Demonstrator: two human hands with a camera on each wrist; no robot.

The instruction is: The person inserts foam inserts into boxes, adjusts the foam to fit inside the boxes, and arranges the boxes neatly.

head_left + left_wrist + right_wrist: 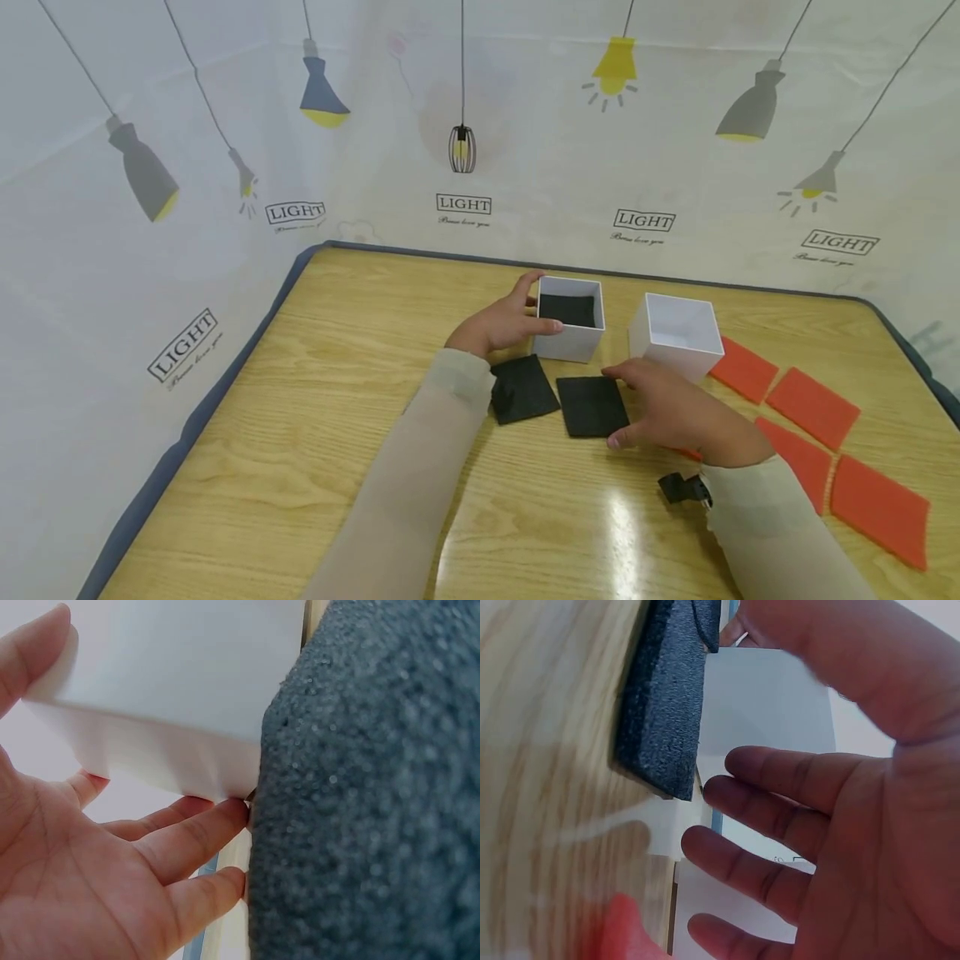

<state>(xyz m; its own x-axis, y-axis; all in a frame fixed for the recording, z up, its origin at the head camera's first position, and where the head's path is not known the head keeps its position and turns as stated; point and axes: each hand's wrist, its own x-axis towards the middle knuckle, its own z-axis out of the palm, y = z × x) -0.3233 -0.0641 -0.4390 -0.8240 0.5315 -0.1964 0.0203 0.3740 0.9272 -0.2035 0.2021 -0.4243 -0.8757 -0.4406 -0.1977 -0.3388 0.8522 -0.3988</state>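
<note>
My left hand (498, 325) holds a white open-topped box (566, 346), its thumb over the front wall and the other fingers around the left side. Inside that box lies a black foam square (567, 310). In the left wrist view the fingertips touch the white wall (180, 667). My right hand (671, 408) hovers at the right edge of another black foam square (591, 408), thumb and fingers spread. Nothing sits between those fingers in the right wrist view, where the foam (664, 712) shows beyond the fingertips. A further black square (525, 390) lies to its left.
A second white box (678, 325) stands to the right, behind my right hand. Several red foam squares (813, 408) lie on the wooden table (337, 400) at the right, partly under my right arm. A printed cloth wall (525, 92) rises behind the table.
</note>
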